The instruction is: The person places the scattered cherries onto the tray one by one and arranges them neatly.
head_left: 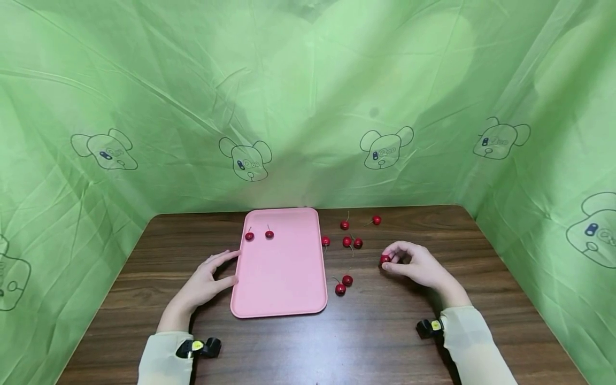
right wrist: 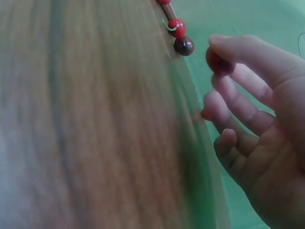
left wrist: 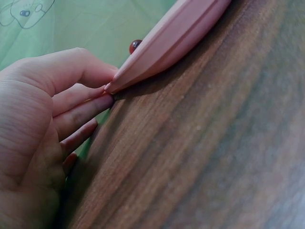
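Cherry [head_left: 384, 259] sits pinched in the right hand's [head_left: 417, 264] fingertips, just above the brown tabletop [head_left: 385, 337], to the right of the pink tray [head_left: 281, 278]. That grip is curled round the fruit, thumb against fingers. Left hand [head_left: 207, 280] lies relaxed, fingers nearly straight, touching the tray's left edge and holding nothing. Two cherries [head_left: 259, 235] rest on the tray's far end; seven more [head_left: 347, 241] lie loose between tray and right hand.
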The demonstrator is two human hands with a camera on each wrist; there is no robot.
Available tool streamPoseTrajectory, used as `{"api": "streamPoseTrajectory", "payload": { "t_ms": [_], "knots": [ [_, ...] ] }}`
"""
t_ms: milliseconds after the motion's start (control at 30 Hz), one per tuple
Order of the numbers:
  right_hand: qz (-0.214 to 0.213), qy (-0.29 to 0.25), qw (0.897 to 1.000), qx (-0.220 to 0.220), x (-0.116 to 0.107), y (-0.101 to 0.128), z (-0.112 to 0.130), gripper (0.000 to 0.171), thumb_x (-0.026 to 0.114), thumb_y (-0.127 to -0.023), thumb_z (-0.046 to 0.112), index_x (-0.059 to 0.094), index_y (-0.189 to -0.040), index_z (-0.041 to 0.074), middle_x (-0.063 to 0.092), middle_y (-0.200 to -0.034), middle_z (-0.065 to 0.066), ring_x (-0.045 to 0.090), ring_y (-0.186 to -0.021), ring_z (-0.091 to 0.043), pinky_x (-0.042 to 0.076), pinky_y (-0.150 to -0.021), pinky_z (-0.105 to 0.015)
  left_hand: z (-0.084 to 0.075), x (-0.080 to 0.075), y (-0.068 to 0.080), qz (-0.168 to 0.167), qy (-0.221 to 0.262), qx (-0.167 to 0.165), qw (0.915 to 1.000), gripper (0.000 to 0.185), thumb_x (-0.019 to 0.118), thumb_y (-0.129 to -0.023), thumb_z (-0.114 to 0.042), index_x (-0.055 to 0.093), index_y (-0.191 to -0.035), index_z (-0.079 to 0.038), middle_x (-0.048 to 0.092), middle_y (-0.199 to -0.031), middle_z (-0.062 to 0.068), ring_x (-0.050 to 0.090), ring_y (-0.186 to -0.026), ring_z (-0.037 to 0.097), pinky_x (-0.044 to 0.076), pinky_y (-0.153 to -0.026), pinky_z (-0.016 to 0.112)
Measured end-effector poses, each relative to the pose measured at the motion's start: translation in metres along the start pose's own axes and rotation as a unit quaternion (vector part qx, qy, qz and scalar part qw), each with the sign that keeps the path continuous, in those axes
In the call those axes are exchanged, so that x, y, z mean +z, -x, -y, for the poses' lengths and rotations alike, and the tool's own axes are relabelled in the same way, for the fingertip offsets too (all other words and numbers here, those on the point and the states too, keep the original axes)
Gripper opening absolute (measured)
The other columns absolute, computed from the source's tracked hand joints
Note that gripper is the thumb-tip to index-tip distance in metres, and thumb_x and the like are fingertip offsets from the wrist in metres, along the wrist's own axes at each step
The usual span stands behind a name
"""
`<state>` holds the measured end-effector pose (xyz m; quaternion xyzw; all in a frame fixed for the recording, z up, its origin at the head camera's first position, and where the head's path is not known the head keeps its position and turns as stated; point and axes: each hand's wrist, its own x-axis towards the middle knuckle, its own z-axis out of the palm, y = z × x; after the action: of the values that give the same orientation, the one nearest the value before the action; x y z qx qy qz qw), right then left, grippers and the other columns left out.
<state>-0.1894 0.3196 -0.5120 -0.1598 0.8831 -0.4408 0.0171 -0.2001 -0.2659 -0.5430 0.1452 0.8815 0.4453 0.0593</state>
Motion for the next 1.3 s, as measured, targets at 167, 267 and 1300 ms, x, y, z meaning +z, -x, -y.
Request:
{"api": "streamPoseTrajectory", "payload": {
  "t_ms": [167,267,1300],
  "knots": [
    [-0.04,0.012,0.999,0.006,-0.001,-0.001,0.011,0.022,0.09,-0.094,0.024,0.077,-0.111,0.02,0.075,-0.094,0.002,0.069,-0.087,-0.016,0.054,-0.072,-0.028,0.001,0.002,0.0,-0.003,0.001,0.003,1.0,0.068,0.086,-0.097,-0.03,0.06,-0.158,-0.017,0.041,-0.17,0.026,0.03,-0.158,0.051,0.026,-0.121,0.078],
    [-0.061,0.019,0.998,0.002,0.0,-0.003,0.019,0.022,0.09,-0.094,0.024,0.076,-0.111,0.02,0.075,-0.096,0.003,0.07,-0.09,-0.015,0.055,-0.075,-0.028,0.002,0.002,0.001,-0.005,-0.004,0.004,1.0,0.068,0.086,-0.096,-0.031,0.06,-0.158,-0.018,0.041,-0.169,0.026,0.031,-0.157,0.052,0.026,-0.12,0.079],
    [-0.133,-0.043,0.988,-0.058,0.065,-0.121,0.111,0.025,0.088,-0.094,0.022,0.074,-0.114,0.015,0.075,-0.104,-0.003,0.072,-0.095,-0.02,0.055,-0.079,-0.034,0.0,0.001,0.001,-0.005,-0.003,-0.005,1.0,0.069,0.086,-0.096,-0.03,0.06,-0.158,-0.016,0.041,-0.17,0.025,0.031,-0.158,0.052,0.024,-0.121,0.079]
  ]
}}
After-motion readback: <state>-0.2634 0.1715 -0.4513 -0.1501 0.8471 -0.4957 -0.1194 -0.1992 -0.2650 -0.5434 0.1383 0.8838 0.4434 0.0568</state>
